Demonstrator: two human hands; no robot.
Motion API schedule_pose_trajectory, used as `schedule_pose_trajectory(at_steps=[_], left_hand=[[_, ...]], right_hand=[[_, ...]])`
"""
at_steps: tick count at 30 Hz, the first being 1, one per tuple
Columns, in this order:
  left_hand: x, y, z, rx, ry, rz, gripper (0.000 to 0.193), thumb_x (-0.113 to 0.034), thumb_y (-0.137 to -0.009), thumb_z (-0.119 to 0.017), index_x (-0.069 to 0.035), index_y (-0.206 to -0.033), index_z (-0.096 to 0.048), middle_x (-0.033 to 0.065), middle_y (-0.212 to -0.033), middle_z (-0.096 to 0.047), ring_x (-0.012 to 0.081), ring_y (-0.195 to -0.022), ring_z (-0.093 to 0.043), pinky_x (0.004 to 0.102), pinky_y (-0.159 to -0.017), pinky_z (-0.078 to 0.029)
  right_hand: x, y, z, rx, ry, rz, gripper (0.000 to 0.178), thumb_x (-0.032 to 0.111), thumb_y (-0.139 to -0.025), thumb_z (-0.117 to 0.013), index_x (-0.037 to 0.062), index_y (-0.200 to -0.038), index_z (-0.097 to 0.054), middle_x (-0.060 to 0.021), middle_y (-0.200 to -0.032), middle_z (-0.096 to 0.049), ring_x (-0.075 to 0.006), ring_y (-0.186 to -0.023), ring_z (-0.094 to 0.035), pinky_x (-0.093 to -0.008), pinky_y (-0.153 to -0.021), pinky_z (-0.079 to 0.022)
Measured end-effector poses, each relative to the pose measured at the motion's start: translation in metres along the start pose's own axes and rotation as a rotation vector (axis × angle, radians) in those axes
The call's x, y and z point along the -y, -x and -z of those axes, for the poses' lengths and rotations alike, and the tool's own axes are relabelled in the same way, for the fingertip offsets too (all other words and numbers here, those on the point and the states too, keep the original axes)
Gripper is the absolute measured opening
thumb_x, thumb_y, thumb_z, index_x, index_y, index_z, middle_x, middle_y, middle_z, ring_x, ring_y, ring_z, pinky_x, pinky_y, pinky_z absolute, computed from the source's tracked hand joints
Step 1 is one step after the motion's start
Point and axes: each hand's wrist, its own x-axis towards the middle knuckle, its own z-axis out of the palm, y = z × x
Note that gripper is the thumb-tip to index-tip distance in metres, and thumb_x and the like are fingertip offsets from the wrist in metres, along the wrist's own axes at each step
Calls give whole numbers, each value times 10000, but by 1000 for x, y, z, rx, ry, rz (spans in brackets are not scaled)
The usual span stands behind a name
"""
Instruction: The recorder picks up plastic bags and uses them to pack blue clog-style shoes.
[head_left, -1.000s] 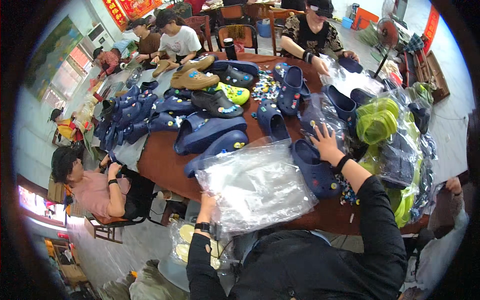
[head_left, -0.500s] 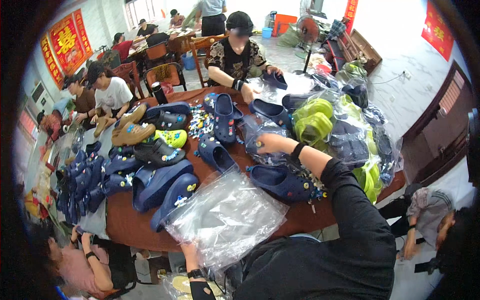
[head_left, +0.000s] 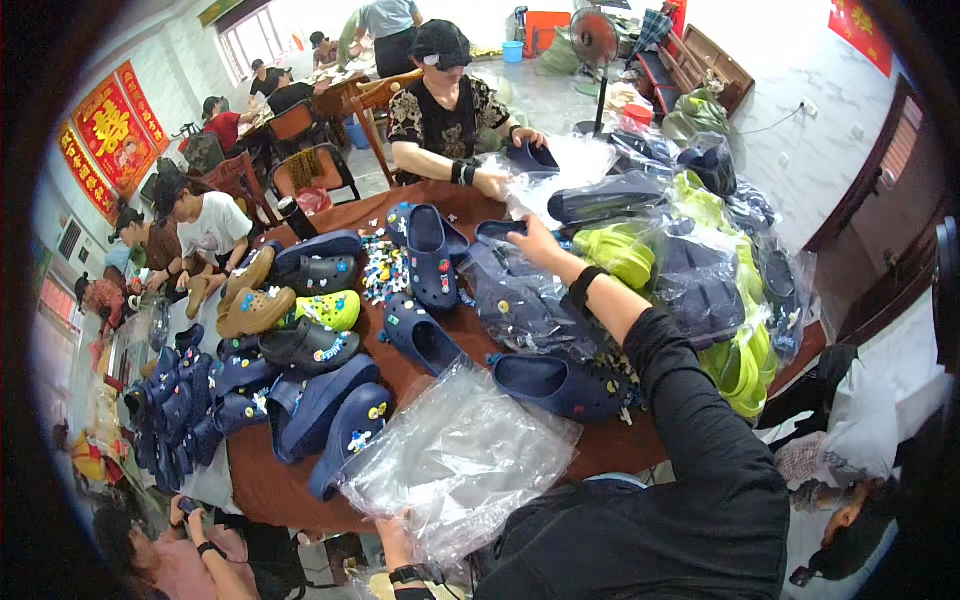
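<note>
At the table's near edge my left hand (head_left: 394,536) grips the lower edge of a clear plastic bag (head_left: 470,455), which lies flat and looks empty. My right hand (head_left: 537,246) stretches across the table, its fingers closed at the rim of a navy clog (head_left: 497,231). Below that hand lie navy clogs in clear bags (head_left: 522,300). A loose navy clog with charms (head_left: 565,388) rests just beyond the plastic bag, and another (head_left: 418,335) lies to its left. Part of the clog under my right fingers is hidden.
Bagged lime-green clogs (head_left: 620,254) are heaped at the right. Loose charms (head_left: 382,268) lie scattered near the middle. Navy, tan and black clogs crowd the left side, with a dark bottle (head_left: 296,218) behind. Across the table, a person's hands (head_left: 490,184) hold a navy clog.
My right hand has moved farther across, from the bagged clogs to the navy clog's rim. My left hand keeps its hold on the plastic bag. The view has shifted slightly.
</note>
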Motion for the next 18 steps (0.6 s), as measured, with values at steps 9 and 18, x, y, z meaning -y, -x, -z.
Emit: schedule_pose_trajectory(at_steps=[9,18], left_hand=[[-76,6,-18,7,192,456,204,-143,-741,-681,-69,-903,-581,25,-725,-566,109,-573,-516,262,-446,-401],[-37,1,8,87,243,307,220,-39,-752,-657,-18,-962,-593,66,-835,-615,156,-703,-604,296,-574,-508]], right_hand=[[-3,-11,18,89,-203,-341,645,355,-818,-623,34,-1285,-315,-110,-1010,-536,-183,-804,-529,-326,-717,-454],[6,-9,28,57,-222,-361,711,374,-809,-627,13,-1312,-278,-145,-1088,-494,-201,-851,-509,-343,-718,-449]])
